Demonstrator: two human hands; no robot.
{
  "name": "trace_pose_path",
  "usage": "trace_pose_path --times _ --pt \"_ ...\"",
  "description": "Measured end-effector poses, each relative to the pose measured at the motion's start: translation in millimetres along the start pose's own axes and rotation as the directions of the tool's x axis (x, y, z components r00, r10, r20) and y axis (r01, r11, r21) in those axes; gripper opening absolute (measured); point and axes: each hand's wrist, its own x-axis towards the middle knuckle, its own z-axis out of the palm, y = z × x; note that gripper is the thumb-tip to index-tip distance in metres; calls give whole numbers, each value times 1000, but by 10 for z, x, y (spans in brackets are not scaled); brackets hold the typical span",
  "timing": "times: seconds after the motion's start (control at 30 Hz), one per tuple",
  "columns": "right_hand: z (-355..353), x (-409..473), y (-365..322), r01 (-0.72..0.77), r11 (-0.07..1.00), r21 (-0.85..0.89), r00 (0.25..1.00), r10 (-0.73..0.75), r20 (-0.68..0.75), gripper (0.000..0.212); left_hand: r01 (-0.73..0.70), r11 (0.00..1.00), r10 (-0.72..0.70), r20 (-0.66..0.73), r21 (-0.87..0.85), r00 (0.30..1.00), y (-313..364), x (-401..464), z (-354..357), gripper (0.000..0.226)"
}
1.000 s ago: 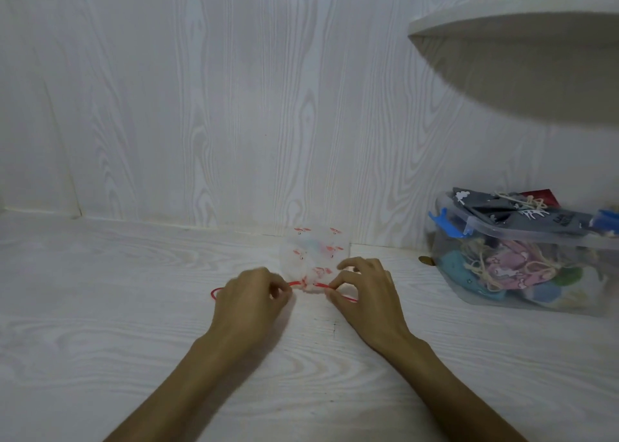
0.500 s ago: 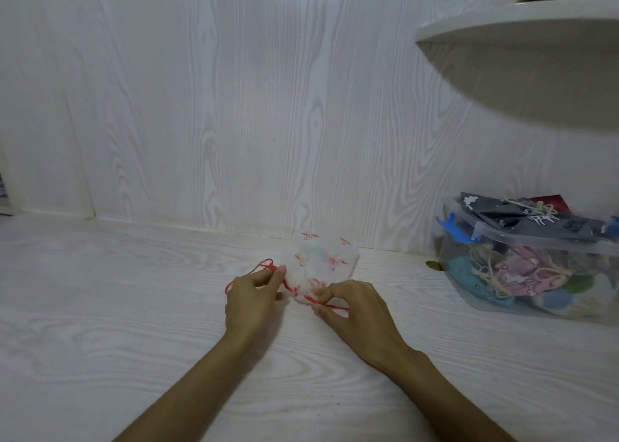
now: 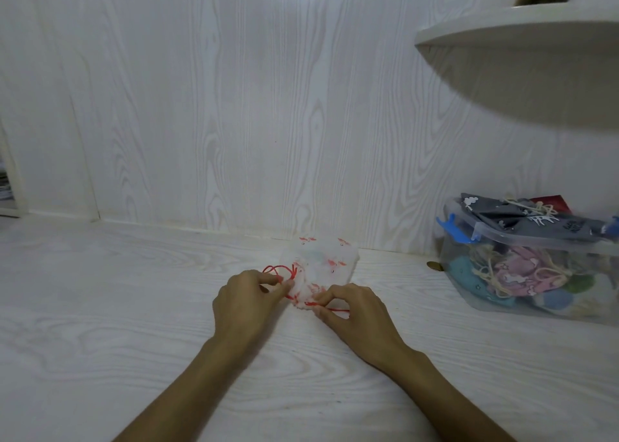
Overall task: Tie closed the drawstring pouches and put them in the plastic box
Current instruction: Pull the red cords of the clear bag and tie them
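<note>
A small white drawstring pouch with red prints lies on the white wood-grain table, near the back wall. Its red drawstring loops out on the left side and trails out on the right. My left hand pinches the cord at the pouch's left edge. My right hand pinches the cord at the pouch's lower right edge. The clear plastic box with blue latches stands to the right, holding several coloured pouches, with grey ones piled on top.
A white curved shelf juts out above the box at upper right. A small round brown object lies by the wall left of the box. The wall panel runs close behind the pouch.
The pouch has swung to lie tilted toward the right. My left hand has drawn the red cord into a loop on the left; my right hand has slid toward the lower right edge.
</note>
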Motion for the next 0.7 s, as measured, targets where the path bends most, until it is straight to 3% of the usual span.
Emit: trace_pose_path --times 0.1,0.17,0.4,0.5,0.57,0.63,0.7 --pt "10 3 7 6 1000 -8 1000 -6 7 20 -168 962 173 -7 216 985 22 -22 3 25" --pt "14 0 7 11 1000 -1 1000 -11 10 20 -243 931 249 14 271 969 32 -29 30 25" --pt "26 6 36 -40 998 57 999 38 37 15 -198 976 177 200 94 964 -43 36 34 20" --pt "53 13 77 -69 993 99 996 63 64 11 -156 982 138 153 108 979 -14 42 20 16" --pt "50 24 115 -82 986 143 993 69 93 6 -95 991 104 101 -93 989 -2 60 6 18" --pt "4 40 116 -105 973 204 989 82 121 4 -32 919 76 98 -393 992 10 110 -33 18" --pt "-70 72 109 -166 943 289 979 121 166 10 28 837 67 153 -546 986 52 164 -80 18"
